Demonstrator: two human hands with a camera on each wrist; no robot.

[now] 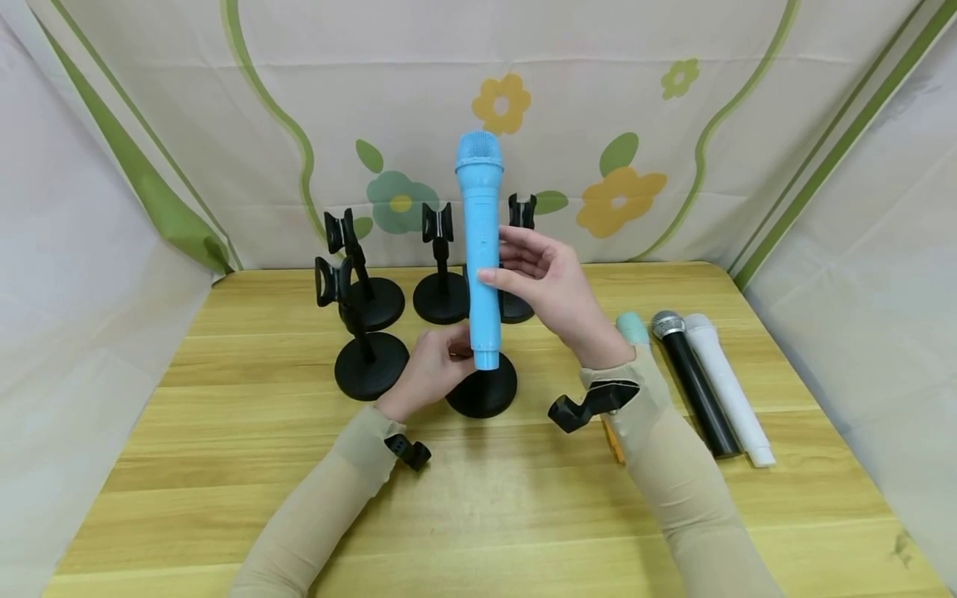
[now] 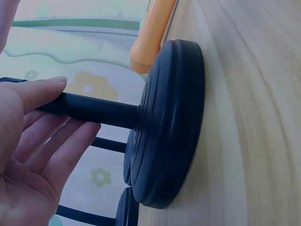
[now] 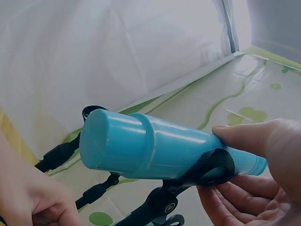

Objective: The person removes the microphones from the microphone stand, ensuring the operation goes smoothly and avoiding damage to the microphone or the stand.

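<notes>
In the head view, my right hand pinches a light-blue microphone between thumb and fingers, its mesh head up. My left hand grips the stem of a black desktop microphone stand, whose round base rests on the table. The left wrist view shows the thumb and fingers about that stem. In the right wrist view, the stand's clip lies against the microphone's side, near the fingers of the right hand. From the head, the microphone hides the clip and most of the stem.
Several other black stands with raised clips stand at the left and back. At right lie a black microphone with a silver head, a white one and a mint one. An orange microphone is partly hidden beneath the right forearm.
</notes>
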